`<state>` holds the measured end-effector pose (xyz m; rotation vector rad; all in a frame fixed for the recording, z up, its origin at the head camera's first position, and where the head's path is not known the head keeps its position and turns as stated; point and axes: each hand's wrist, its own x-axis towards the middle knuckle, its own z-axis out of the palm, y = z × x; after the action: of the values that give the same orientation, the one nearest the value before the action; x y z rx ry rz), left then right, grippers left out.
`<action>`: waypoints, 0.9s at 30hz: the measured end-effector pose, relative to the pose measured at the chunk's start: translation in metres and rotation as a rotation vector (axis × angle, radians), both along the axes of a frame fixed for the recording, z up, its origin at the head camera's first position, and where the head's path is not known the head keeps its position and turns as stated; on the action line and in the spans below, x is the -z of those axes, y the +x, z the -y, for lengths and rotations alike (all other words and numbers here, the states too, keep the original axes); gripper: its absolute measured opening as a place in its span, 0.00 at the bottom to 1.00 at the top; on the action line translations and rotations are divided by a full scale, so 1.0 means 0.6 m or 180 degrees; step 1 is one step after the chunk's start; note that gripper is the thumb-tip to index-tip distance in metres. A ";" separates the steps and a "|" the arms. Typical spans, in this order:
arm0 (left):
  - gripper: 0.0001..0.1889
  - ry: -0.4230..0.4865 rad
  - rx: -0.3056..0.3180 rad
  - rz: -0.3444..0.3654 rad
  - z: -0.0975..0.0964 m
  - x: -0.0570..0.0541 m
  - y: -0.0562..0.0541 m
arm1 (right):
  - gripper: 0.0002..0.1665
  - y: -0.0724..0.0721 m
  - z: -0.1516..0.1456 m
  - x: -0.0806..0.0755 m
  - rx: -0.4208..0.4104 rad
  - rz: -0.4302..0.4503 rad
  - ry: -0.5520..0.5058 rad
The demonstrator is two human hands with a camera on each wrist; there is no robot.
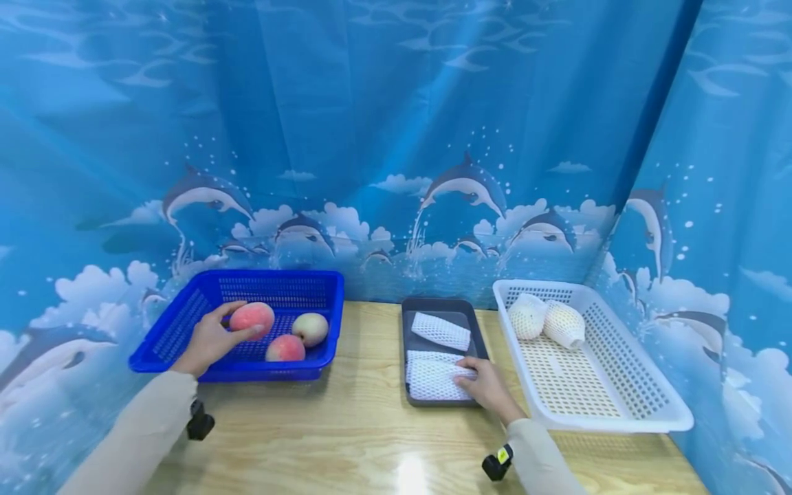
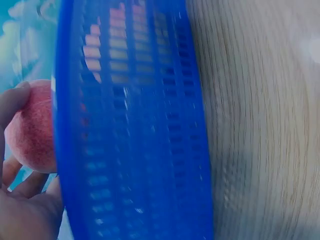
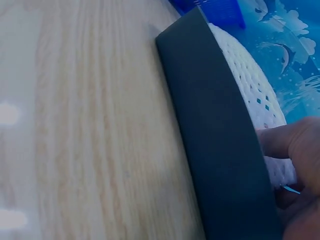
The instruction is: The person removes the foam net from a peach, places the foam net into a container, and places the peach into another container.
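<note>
My left hand (image 1: 207, 340) grips a pink peach (image 1: 252, 320) over the left part of the blue basket (image 1: 272, 274). In the left wrist view, thumb and fingers curve round that peach (image 2: 32, 130) beyond the basket's wall. Two more peaches lie in the basket, a pink one (image 1: 286, 349) and a paler one (image 1: 311, 328). Over the dark tray (image 1: 459, 317), my right hand (image 1: 489, 388) pinches the right end of a white foam net sleeve (image 1: 433, 377). Behind it in the tray lies another foam net sleeve (image 1: 441, 331).
At the right stands a white basket (image 1: 625, 357) holding two fruits in foam nets, one at the left (image 1: 527, 317) and one beside it (image 1: 563, 324). Everything rests on a wooden table (image 1: 365, 426). A blue dolphin-print curtain (image 1: 383, 172) hangs behind and at the sides.
</note>
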<state>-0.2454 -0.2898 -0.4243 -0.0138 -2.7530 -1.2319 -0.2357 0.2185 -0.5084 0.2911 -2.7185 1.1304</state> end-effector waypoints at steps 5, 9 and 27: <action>0.45 -0.0127 -0.0010 0.0147 0.023 0.013 -0.011 | 0.14 -0.001 0.003 0.007 0.0062 0.0067 0.0145; 0.43 -0.0281 0.0006 0.0232 0.035 0.017 -0.018 | 0.15 -0.002 0.003 0.008 0.0034 0.0048 0.0126; 0.45 -0.0409 -0.0102 0.0589 0.014 0.047 -0.071 | 0.16 -0.002 0.000 0.007 -0.0053 0.0061 0.0104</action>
<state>-0.2881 -0.2981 -0.4523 0.1387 -2.9734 -1.0981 -0.2371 0.2185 -0.5124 0.3097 -2.7586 1.0995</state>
